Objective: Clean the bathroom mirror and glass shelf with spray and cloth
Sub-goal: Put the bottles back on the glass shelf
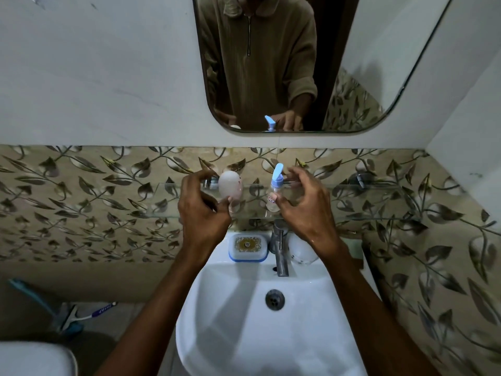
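The glass shelf (366, 204) runs along the leaf-patterned tiles just under the mirror (352, 63), above the white sink (244, 335). Two things stand on it: a pale egg-shaped container (230, 185) to the left and a small clear bottle (275, 194) with a blue pump top to the right. The left hand (202, 213) is raised in front of the shelf with its fingers curled; its thumb tip touches the lower side of the egg-shaped container, though I cannot tell whether it truly grips it. The right hand (303, 207) hovers around the bottle, fingers spread and arched over it, thumb touching the label, not closed round it. Below the shelf, a blue soap dish (248, 246) sits on the sink's rim just beside the metal tap (280, 251).
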